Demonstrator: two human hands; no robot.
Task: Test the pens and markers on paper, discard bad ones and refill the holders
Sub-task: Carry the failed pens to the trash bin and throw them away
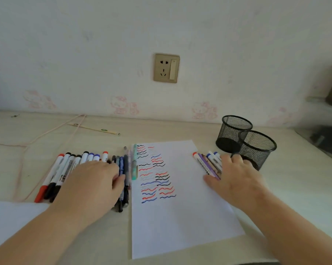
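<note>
Markers (pixel 65 173) left of the paper (pixel 180 207) are lying light, stiff, roll-prone; left hand (pixel 96 180) is covering them, right hand (pixel 235 173) resting on others; grip unclear.

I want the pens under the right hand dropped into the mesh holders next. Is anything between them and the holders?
Nothing visible. The small pen bunch under the right hand lies right beside the near holder, with only bare desk between, and both holders' mouths are open; the far holder stands just behind.
</note>
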